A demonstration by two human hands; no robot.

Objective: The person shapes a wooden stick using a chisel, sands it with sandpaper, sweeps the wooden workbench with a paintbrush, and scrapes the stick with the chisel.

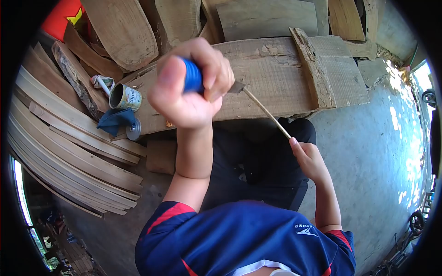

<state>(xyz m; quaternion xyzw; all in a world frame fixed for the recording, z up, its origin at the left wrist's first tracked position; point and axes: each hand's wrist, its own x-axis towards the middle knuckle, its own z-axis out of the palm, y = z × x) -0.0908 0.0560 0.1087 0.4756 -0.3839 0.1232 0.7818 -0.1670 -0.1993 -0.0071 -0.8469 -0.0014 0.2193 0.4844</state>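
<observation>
Hands (195, 106) hold blade (237, 87) and stick (267, 112); plank (276, 83), can (126, 97) nearby.

Grey floor (363, 147), bright light patches (411, 177), pale wooden strips (83, 158), red yellow-starred cloth (57, 22)

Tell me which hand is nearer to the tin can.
Left: the left hand is raised to the right of the tin can; the right hand is farther right, holding the thin stick.

Can (125, 97): left end of the surface (271, 89)
Cloth (114, 120): just below the can
Plank (314, 69): across the surface's right part
Strips (87, 152): frame left
Boards (122, 32): frame top
</observation>
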